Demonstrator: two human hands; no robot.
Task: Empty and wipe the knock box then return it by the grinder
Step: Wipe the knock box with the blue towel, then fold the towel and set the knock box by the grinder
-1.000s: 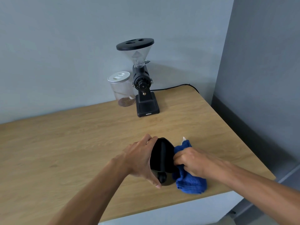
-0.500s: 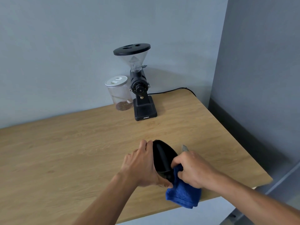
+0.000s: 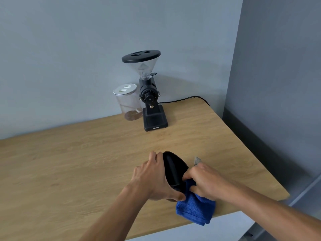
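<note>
Wiping stage in hand; the knock box (image 3: 175,171) is held tilted at the near edge of the table (image 3: 69,162), at about 6 o'clock from the grinder (image 3: 151,101) and well apart from it, its open mouth turned toward 3 o'clock.

Left hand (image 3: 152,178): wrapped around the outside of the box, fingers curled over the far rim and thumb under the near end; a firm, closed hold on it.

Right hand (image 3: 205,183): closed on a blue cloth (image 3: 194,209), pressing a bunched part of it into the box's mouth beside the black bar across the opening; the rest of the cloth hangs below the hand over the table edge.

Status of the 3 steps, as judged:
- Emptying: probably done; no grounds show in the visible part of the interior (much of it is dark or covered by the cloth, so this cannot be confirmed).
- Wiping: under way; how much of the inside has been covered cannot be told.
- Return: not done; the spot at 3 o'clock of the grinder is bare, while a clear jar (image 3: 127,101) stands just beside it at 9 o'clock; a black cord (image 3: 182,99) runs off behind at 2 o'clock.
</note>
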